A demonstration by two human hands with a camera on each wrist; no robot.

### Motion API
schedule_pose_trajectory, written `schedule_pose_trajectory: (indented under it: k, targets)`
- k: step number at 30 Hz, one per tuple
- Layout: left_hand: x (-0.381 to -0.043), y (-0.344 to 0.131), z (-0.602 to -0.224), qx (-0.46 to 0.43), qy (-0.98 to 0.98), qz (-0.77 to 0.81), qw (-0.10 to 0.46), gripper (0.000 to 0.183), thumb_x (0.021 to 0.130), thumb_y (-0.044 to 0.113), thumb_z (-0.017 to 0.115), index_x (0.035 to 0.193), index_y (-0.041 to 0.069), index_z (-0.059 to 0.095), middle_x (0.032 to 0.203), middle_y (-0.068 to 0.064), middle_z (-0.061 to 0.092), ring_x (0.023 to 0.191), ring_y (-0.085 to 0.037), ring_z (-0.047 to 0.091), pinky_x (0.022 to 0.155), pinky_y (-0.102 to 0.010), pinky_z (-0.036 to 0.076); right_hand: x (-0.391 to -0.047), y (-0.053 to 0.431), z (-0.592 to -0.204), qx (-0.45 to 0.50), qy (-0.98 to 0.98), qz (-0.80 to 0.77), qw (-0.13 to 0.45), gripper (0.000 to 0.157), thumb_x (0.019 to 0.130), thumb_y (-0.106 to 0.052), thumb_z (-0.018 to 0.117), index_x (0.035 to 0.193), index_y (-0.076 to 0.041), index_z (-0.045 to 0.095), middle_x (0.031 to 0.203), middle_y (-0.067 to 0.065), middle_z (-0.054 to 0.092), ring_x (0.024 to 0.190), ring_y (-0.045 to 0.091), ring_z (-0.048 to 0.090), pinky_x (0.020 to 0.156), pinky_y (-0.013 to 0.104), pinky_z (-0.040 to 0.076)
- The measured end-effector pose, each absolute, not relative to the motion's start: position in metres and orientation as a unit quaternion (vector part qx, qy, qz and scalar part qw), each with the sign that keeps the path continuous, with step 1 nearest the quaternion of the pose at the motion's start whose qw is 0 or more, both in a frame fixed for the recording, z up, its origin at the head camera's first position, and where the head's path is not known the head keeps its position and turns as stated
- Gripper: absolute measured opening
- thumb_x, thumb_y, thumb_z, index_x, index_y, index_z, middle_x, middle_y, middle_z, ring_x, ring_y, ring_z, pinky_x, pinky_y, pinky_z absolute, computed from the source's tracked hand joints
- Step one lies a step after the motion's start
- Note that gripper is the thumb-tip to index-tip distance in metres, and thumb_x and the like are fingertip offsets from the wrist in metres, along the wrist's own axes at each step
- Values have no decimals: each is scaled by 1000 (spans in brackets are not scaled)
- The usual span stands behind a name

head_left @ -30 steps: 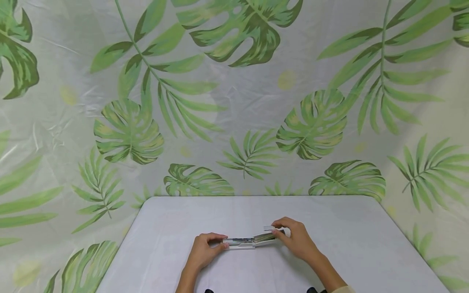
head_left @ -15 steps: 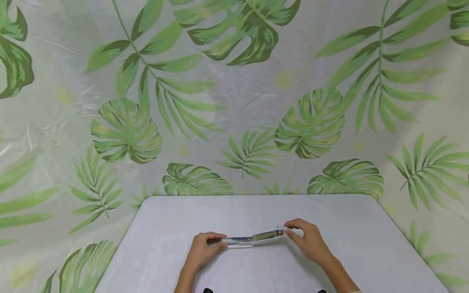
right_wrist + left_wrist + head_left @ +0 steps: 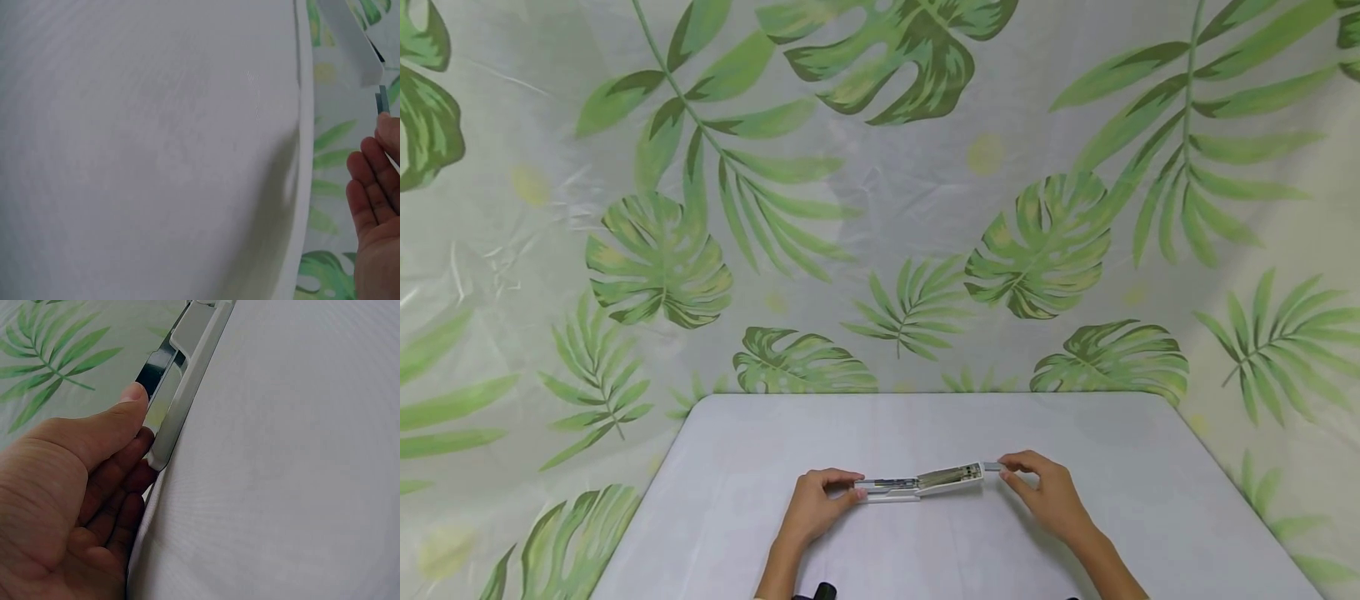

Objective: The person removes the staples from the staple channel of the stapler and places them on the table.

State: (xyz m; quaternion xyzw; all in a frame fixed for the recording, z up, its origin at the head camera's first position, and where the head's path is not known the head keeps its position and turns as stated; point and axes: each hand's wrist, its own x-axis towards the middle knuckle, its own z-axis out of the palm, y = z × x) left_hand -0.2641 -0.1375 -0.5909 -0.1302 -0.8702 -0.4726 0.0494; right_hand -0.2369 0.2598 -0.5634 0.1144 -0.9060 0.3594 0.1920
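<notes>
A white stapler [image 3: 891, 496] lies on the table in the head view, its lid [image 3: 951, 477] swung up and away to the right, showing the metal inside. My left hand [image 3: 820, 504] pinches the stapler's left end between thumb and fingers. In the left wrist view, the dark metal magazine [image 3: 156, 369] runs above the pale base [image 3: 187, 394] by the thumb tip. With thumb and fingertips, my right hand [image 3: 1045, 492] holds a short grey strip of staples [image 3: 992, 467] right at the lid's far end. The right wrist view catches this strip [image 3: 382, 100] beside the lid's tip [image 3: 369, 69].
A white cloth covers the table [image 3: 760, 433], which has rounded far corners. Behind it hangs a leaf-patterned curtain [image 3: 880, 217]. A small black object [image 3: 824, 592] shows at the bottom edge of the head view.
My right hand has moved to the right with the strip of staples, from above the raised lid to just past its end. My left hand stays on the stapler's left end.
</notes>
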Motion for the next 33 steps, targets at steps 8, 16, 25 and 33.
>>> schedule_pose_trajectory:
  k: [8, 16, 25, 33]
  targets:
    - [-264, -138, -591, -128, -872, -470, 48, 22, 83, 40, 86, 103, 32, 82, 101, 13, 79, 103, -10, 72, 94, -34, 56, -240, 271, -570, 107, -917, 340, 182, 20, 89, -12, 80, 108, -16, 78, 101, -5, 77, 94, 16, 72, 85, 40, 59]
    - [-265, -138, -592, -130, -872, -469, 51, 21, 83, 40, 85, 102, 33, 82, 101, 13, 79, 103, -10, 72, 95, -34, 56, -241, 280, -574, 110, -922, 336, 157, 16, 91, -13, 79, 107, -15, 78, 102, -6, 76, 95, 16, 71, 86, 39, 59]
    - [-264, -137, -591, -127, -873, -468, 50, 22, 83, 42, 85, 102, 31, 82, 101, 14, 79, 103, -12, 73, 95, -36, 56, -243, 286, -579, 90, -931, 330, 127, 15, 90, -14, 79, 104, -19, 78, 101, -9, 75, 96, 12, 70, 88, 35, 58]
    - [-264, -137, -591, -126, -875, -465, 51, 22, 83, 41, 85, 102, 31, 82, 101, 15, 79, 104, -12, 73, 95, -36, 56, -246, 288, -586, 129, -935, 299, 138, 16, 87, -13, 82, 100, -20, 78, 102, -13, 69, 98, 16, 69, 90, 42, 57]
